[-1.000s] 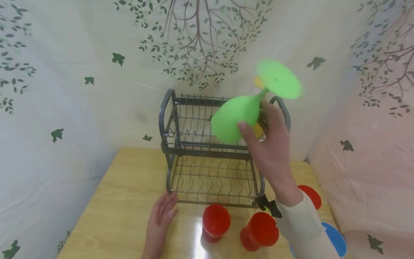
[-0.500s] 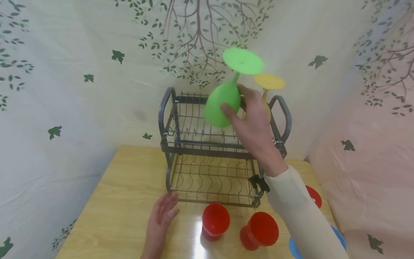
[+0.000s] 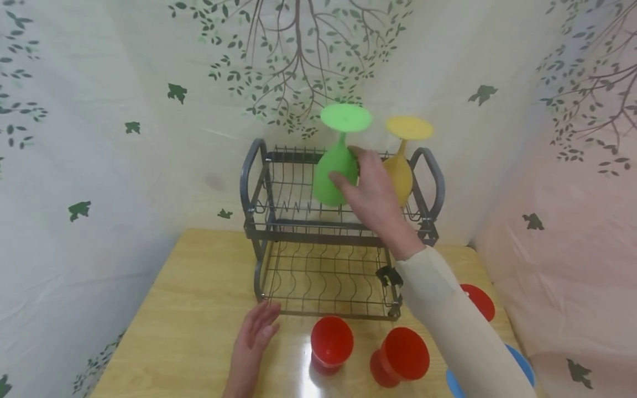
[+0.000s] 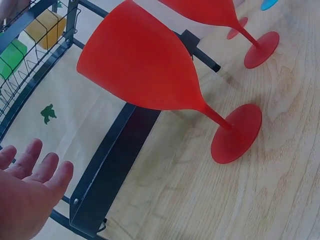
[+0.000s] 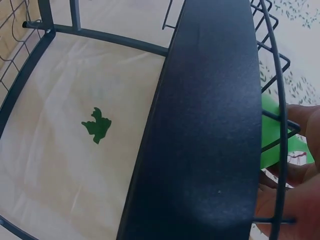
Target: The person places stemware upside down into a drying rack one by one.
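Observation:
My right hand grips the bowl of a green wine glass, which stands upside down at the upper tier of the dark dish rack. Right beside it, a yellow wine glass is also inverted in that tier. In the right wrist view the rack's front bar hides part of the green glass. Close to the rack's lower left corner, my left hand holds nothing, its fingers loosely bent. To its right a red wine glass stands upright on the table.
A second red wine glass stands farther right. Beyond the right sleeve, another red piece and a blue piece show partly. The rack's lower tier has wavy wires. A leaf-patterned cloth hangs behind the wooden table.
My right hand has carried the green glass left and turned it from tilted to upside down, then lowered it at the upper tier. The left hand has barely moved.

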`<state>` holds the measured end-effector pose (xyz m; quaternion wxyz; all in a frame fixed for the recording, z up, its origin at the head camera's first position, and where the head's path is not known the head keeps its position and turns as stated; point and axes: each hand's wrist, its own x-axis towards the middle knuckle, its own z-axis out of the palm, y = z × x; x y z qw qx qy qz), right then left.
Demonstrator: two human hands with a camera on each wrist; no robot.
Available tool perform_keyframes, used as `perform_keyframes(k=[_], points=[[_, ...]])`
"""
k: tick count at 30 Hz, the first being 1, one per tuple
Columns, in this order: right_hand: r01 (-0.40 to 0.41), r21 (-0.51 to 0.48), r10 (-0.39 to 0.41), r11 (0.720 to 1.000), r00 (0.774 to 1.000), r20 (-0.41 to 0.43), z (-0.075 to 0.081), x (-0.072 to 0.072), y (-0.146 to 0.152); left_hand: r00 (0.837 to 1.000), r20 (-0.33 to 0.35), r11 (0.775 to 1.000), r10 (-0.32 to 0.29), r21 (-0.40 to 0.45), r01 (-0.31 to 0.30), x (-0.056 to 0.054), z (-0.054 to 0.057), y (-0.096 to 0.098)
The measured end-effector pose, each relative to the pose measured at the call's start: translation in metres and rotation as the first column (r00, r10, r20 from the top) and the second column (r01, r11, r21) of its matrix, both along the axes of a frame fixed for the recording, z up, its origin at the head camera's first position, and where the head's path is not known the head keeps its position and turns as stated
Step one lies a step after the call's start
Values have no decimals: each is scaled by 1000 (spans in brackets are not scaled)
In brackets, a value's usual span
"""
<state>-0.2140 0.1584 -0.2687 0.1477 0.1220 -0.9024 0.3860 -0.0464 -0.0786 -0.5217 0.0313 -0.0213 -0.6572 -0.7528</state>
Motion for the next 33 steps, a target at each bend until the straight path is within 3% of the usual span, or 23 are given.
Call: perform_keyframes(k=[11,21,28,33], points=[[-53,-9,54,999,995,79,-1,-11,-3,1000,17,1000,14,0,-14,0,2,0],[-107,-24,109,994,986,123,-3,-14,-2,997,-80,997,-23,71,29,3,-6,-6],[-73,14,70,997,988,136,-3,-10,-2,991,-125,995,-58,78,68,3,-7,-9],[-69,51,65,996,994,82,0,4,4,988,-121,996,-92,-10,92,1,-3,-8]])
